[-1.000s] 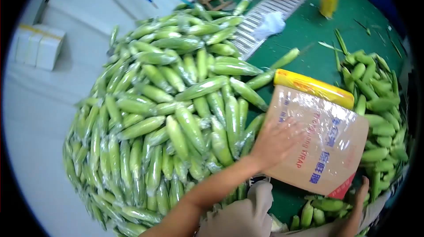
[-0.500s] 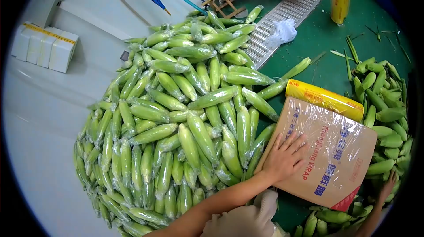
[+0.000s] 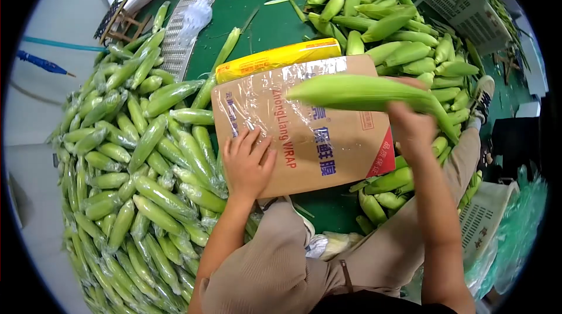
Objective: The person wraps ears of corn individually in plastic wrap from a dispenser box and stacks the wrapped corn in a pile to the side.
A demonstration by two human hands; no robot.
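Left hand [image 3: 249, 161]: open and gripping nothing, palm down with fingers spread on the cardboard box [image 3: 328, 164]. It remains on the box and now sits at about 8 o'clock of the box's centre.

Right hand [image 3: 413, 129]: closed around one husked-green corn ear [image 3: 351, 92]. In the earlier frame, this hand is at the loose corn pile; it is now raised at the 3 o'clock side of the box. The corn ear lies across your grip above the box, one end pointing to 9 o'clock, the other angled down to about 4 o'clock.

Surroundings: your view is now turned clockwise. The yellow film roll [image 3: 281, 59] lies along the 12 o'clock edge of the box. The film-wrapped pile [image 3: 140, 185] extends from 8 to 10 o'clock; the loose corn pile [image 3: 404, 50] is mainly at 1 to 2 o'clock.
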